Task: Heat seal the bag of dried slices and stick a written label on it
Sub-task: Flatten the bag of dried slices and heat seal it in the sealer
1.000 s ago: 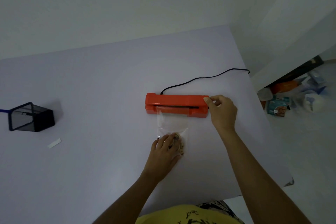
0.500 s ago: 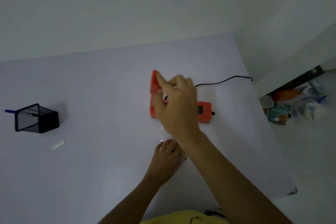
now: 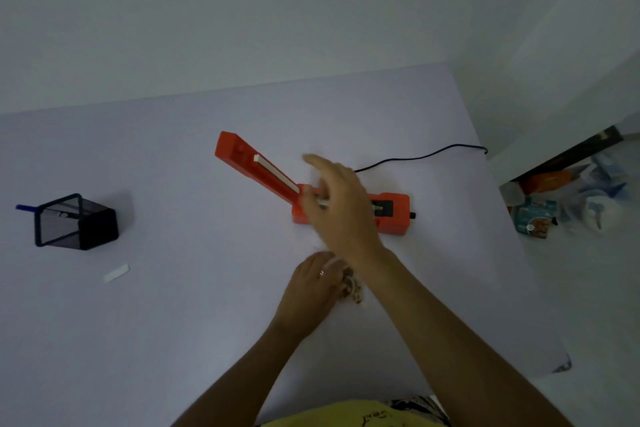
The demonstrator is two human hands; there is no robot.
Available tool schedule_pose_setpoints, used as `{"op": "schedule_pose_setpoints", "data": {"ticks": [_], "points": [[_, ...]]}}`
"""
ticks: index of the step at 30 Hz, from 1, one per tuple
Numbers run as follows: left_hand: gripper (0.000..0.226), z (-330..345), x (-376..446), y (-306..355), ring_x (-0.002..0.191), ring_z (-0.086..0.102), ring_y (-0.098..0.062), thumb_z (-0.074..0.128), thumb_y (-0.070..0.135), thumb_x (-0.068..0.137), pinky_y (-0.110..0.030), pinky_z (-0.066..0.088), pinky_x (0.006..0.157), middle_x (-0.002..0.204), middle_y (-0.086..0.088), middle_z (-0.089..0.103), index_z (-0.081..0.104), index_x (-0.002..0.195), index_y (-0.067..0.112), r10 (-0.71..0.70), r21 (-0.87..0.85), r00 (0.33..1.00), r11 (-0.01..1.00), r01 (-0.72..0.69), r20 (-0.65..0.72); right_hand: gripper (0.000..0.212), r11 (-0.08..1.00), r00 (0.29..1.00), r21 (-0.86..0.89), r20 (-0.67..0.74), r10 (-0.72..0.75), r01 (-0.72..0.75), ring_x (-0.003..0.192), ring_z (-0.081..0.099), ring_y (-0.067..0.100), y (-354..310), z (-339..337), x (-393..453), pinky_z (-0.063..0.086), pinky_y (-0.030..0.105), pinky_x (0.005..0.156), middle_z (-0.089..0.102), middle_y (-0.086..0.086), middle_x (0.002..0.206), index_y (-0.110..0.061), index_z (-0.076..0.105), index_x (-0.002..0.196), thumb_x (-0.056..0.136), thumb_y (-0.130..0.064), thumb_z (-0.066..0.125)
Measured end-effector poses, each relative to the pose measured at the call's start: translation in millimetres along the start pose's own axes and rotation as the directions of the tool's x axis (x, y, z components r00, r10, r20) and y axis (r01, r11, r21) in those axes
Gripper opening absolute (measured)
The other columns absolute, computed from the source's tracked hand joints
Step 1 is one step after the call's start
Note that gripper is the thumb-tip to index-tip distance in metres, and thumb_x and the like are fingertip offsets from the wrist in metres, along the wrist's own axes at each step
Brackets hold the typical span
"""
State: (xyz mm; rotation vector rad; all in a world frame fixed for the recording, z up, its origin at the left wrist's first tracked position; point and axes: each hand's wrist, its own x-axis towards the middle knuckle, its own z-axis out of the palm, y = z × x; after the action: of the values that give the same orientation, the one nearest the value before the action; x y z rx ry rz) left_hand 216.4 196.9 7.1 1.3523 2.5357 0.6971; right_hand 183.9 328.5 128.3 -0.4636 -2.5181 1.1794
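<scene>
An orange heat sealer (image 3: 391,213) lies at the table's middle, its lid (image 3: 256,163) swung up and pointing far-left. My right hand (image 3: 341,208) hovers over the sealer's base, blurred, fingers relaxed and holding nothing. Nearer me, my left hand (image 3: 311,284) rests on the clear bag of dried slices (image 3: 355,291), pinning it to the table. The bag's top end is hidden behind my right hand and wrist. A small white label strip (image 3: 116,273) lies on the table at the left.
A black mesh pen holder (image 3: 76,222) with a blue pen (image 3: 24,207) stands far left. The sealer's black cord (image 3: 433,154) runs off the table's right edge (image 3: 512,225). Packets and clutter (image 3: 535,218) sit on the floor beyond.
My right hand left the sealer's right end, reached across and swung the lid up, then let go of it. My left hand stayed on the bag.
</scene>
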Motion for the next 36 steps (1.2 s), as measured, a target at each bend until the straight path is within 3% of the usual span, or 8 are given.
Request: {"op": "schedule_pose_setpoints", "data": {"ticks": [3,7,11,14,16,19,27,36], "points": [[0.026,-6,11,-21,0.105,0.058,-0.022,0.057,0.026,0.088,-0.03,0.046,0.091,0.112,-0.007,0.063,0.06,0.11,0.012,-0.179,-0.048,0.979,0.983,0.175,-0.093,0.012,0.934,0.929,0.07,-0.104,0.356,-0.35,0.076,0.057,0.002,51,-10,-26,0.052,0.02,0.068,0.06,-0.009,0.087,-0.019,0.063,0.101,0.09,-0.019,0.059],[0.03,-20,35,-46,0.096,0.054,-0.021,0.069,0.025,0.084,-0.027,0.045,0.083,0.104,-0.008,0.058,0.055,0.105,0.008,-0.4,-0.132,0.895,0.915,0.38,-0.197,0.015,0.647,0.649,0.064,0.017,0.76,-0.76,0.08,0.063,0.021,112,-13,-55,0.045,0.026,0.062,0.064,-0.003,0.079,-0.014,0.066,0.088,0.086,-0.03,0.062],[0.058,-34,56,-59,0.098,0.05,-0.017,0.074,0.041,0.078,-0.026,0.048,0.08,0.11,-0.007,0.05,0.045,0.115,0.007,-0.576,-0.319,0.794,0.803,0.504,-0.196,0.027,0.508,0.524,0.131,0.153,0.838,-0.851,0.093,0.063,0.024,129,-5,-58,0.048,0.035,0.083,0.069,0.004,0.094,-0.012,0.071,0.097,0.082,-0.035,0.069],[0.078,-44,70,-64,0.114,0.047,-0.014,0.08,0.041,0.07,-0.029,0.046,0.091,0.131,0.0,0.043,0.036,0.131,0.019,-0.553,-0.503,0.83,0.74,0.446,-0.078,0.008,0.422,0.488,0.289,0.219,0.845,-0.859,0.085,0.06,0.022,127,-4,-52,0.049,0.037,0.082,0.065,0.002,0.081,-0.018,0.067,0.078,0.082,-0.024,0.071],[0.079,-50,79,-68,0.117,0.047,-0.013,0.081,0.032,0.071,-0.032,0.044,0.095,0.131,0.006,0.045,0.035,0.135,0.026,-0.491,-0.592,0.87,0.691,0.415,0.037,0.007,0.399,0.485,0.321,0.26,0.835,-0.859,0.085,0.061,0.02,127,-3,-50,0.05,0.036,0.084,0.066,0.004,0.085,-0.019,0.067,0.08,0.081,-0.025,0.071],[0.068,-54,87,-81,0.11,0.056,-0.016,0.077,0.022,0.076,-0.036,0.048,0.096,0.123,0.004,0.057,0.043,0.135,0.016,-0.475,-0.587,0.862,0.653,0.479,0.176,0.013,0.422,0.524,0.344,0.302,0.796,-0.839,0.087,0.064,0.02,124,-2,-50,0.05,0.032,0.082,0.07,0.005,0.09,-0.014,0.07,0.085,0.083,-0.026,0.072],[0.049,-60,95,-96,0.106,0.064,-0.026,0.077,0.018,0.077,-0.047,0.051,0.095,0.115,-0.008,0.066,0.056,0.121,0.011,-0.433,-0.536,0.872,0.691,0.484,0.23,0.015,0.491,0.61,0.43,0.197,0.768,-0.757,0.079,0.07,0.018,115,-2,-51,0.05,0.023,0.07,0.074,0.007,0.087,-0.01,0.07,0.093,0.092,-0.022,0.061],[0.044,-60,95,-97,0.104,0.065,-0.027,0.076,0.015,0.078,-0.05,0.052,0.093,0.113,-0.01,0.067,0.056,0.118,0.013,-0.41,-0.503,0.884,0.728,0.466,0.225,0.012,0.586,0.664,0.384,0.103,0.741,-0.714,0.073,0.07,0.017,104,-4,-42,0.057,0.036,0.083,0.074,0.002,0.078,-0.019,0.072,0.088,0.092,-0.024,0.061]]}}
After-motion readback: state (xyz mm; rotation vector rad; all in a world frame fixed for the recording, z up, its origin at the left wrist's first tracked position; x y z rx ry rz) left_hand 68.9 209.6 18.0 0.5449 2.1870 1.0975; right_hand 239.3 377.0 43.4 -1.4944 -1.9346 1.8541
